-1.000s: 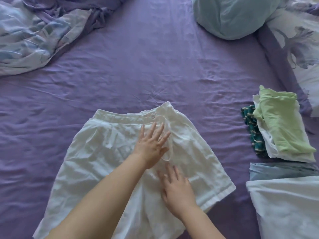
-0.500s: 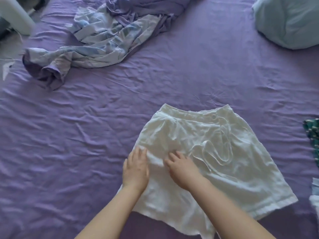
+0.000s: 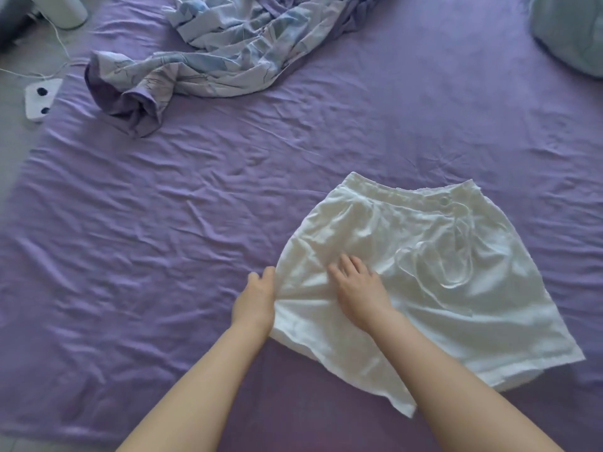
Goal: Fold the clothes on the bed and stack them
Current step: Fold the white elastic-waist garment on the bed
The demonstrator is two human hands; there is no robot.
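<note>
Shorts (image 3: 421,275) lie flat on bed (image 3: 163,239), being smoothed pre-fold. Left hand (image 3: 256,300) grips left edge (thumb hidden); right hand (image 3: 359,288) presses flat, holding nothing. Next, prob.: fold left side across.

One white skirt (image 3: 424,272), one crumpled floral cloth (image 3: 228,50), one pillow (image 3: 571,34), two hands (image 3: 256,301)

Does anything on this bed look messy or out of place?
Yes. A patterned sheet lies crumpled in a heap at the bed's far side, unfolded. The white shorts are rumpled too, their drawstring looped loose across the front.
</note>
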